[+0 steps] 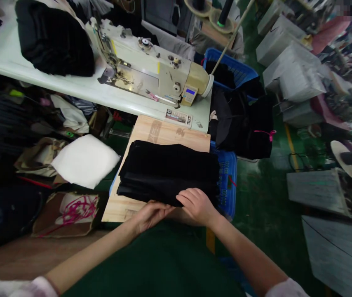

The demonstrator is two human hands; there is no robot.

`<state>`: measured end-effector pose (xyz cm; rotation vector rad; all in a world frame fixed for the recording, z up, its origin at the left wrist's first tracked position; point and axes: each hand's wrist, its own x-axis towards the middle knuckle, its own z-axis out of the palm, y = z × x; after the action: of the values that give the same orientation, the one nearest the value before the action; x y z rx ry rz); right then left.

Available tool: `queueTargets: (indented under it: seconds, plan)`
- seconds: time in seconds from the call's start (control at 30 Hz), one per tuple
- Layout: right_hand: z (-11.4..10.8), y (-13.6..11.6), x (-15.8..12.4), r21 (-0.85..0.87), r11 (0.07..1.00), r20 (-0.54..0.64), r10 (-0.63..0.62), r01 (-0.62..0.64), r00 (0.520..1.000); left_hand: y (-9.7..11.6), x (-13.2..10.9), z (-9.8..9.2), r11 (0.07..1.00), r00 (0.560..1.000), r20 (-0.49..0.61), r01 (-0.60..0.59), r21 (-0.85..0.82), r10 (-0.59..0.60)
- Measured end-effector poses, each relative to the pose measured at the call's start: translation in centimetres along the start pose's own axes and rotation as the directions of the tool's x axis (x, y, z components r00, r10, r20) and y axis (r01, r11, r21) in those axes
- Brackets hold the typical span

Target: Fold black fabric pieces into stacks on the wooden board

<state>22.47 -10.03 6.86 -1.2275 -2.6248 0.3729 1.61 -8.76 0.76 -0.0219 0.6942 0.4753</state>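
Observation:
A stack of folded black fabric pieces (170,169) lies on a wooden board (166,130) in front of me. My right hand (197,204) rests on the near edge of the stack, fingers curled over the top piece. My left hand (151,214) reaches under the same near edge, its fingertips hidden beneath the cloth. Beyond the board stands a cream sewing machine (151,70) on a white table (71,88).
Another pile of black fabric (55,39) sits on the table at the left. A blue crate (230,68) and dark garments (244,121) lie to the right. A white cushion (85,161) and cardboard (67,212) are on the left. Green floor lies to the right.

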Motion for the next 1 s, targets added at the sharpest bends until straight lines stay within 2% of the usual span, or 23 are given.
queueTargets:
  seconds: [0.1,0.33,0.4,0.5,0.6,0.67,0.83,1.0]
  plan:
    - [0.6,0.2,-0.9,0.006,0.999,0.001,-0.040,0.040,0.999,-1.3,-0.5,0.3,0.997,0.996,-0.026,0.082,0.010,-0.082]
    - [1.4,0.9,-0.8,0.054,0.983,0.003,-0.173,0.173,0.985,-2.8,-1.6,4.0,0.995,0.998,-0.043,-0.047,-0.084,0.044]
    - [1.3,1.1,-0.6,0.074,0.981,0.049,-0.185,0.181,0.982,-3.2,-1.1,4.5,0.987,0.986,-0.132,-0.115,-0.115,0.100]
    - [0.3,1.9,0.4,0.149,0.972,0.143,-0.201,0.180,0.969,-3.7,-0.2,4.7,0.972,0.934,-0.314,-0.210,-0.105,0.168]
    - [-1.0,2.6,1.7,0.297,0.945,0.167,-0.192,0.136,0.967,-4.0,0.0,4.9,0.959,0.905,-0.374,-0.262,-0.111,0.204]
    - [-1.6,2.8,2.5,0.359,0.929,0.156,-0.148,0.084,0.977,-4.0,-0.3,5.1,0.949,0.913,-0.339,-0.287,-0.133,0.229]
    - [-1.3,2.5,3.1,0.428,0.902,0.179,-0.033,-0.048,0.983,-4.2,-1.1,5.0,0.921,0.947,-0.148,-0.314,-0.229,0.286]
    - [-1.0,2.9,3.1,0.580,0.784,0.234,0.103,-0.224,0.967,-4.5,-1.0,4.0,0.890,0.936,-0.020,-0.341,-0.303,0.352]
